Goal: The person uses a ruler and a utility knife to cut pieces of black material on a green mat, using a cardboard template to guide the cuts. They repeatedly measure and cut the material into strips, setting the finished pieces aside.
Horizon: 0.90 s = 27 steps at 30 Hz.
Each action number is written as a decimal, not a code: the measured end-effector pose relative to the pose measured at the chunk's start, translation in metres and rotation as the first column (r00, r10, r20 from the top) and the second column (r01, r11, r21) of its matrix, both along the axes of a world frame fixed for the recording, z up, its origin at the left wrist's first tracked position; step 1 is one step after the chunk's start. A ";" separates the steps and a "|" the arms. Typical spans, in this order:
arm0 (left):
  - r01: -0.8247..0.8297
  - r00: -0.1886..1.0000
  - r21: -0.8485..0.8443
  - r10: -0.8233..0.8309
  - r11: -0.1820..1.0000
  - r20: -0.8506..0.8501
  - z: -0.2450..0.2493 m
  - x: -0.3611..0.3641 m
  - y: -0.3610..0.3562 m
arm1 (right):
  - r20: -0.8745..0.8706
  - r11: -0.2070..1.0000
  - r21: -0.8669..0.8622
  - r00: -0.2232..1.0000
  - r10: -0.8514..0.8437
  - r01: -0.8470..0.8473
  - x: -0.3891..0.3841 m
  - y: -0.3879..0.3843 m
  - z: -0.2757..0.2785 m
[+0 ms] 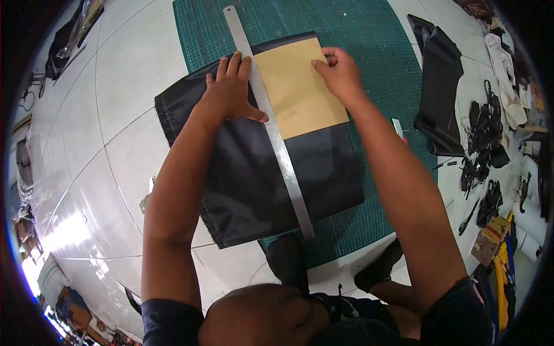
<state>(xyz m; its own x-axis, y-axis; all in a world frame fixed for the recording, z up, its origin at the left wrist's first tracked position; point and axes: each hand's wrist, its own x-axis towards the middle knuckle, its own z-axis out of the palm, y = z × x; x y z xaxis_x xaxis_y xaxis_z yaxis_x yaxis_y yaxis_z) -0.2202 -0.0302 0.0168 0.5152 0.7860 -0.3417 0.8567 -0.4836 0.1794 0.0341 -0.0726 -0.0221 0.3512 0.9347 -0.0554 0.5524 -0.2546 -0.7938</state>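
Black fabric (254, 179) lies flat on a green cutting mat (381, 69). A long metal ruler (284, 161) crosses it at a slant, along the left edge of a tan card (300, 86). My left hand (231, 92) rests with spread fingers on the fabric and the ruler, its thumb on the ruler. At the card's upper right edge, my right hand (340, 72) pinches the card between thumb and fingers.
A folded black piece (441, 86) lies right of the mat, with black scraps (485, 138) beyond it. A red and white cutter (399, 130) sits at the mat's right side. My feet are below the mat.
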 end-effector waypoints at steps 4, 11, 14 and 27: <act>-0.001 1.000 -0.009 0.001 1.000 -0.001 -0.001 0.001 0.001 | -0.010 1.000 -0.011 1.000 -0.009 0.009 -0.002 -0.002 0.002; 0.005 0.999 -0.007 -0.005 1.000 -0.038 0.003 0.002 0.002 | -0.024 0.993 0.054 0.994 -0.104 0.105 0.016 0.006 -0.003; 0.010 0.998 -0.010 -0.011 1.000 -0.069 0.006 0.003 0.001 | -0.054 0.960 0.185 0.977 -0.205 0.211 0.061 0.011 0.015; 0.082 0.980 0.145 -0.054 0.986 -0.191 0.024 0.015 -0.026 | 0.796 0.958 -0.060 0.593 -0.123 0.280 0.097 -0.265 0.041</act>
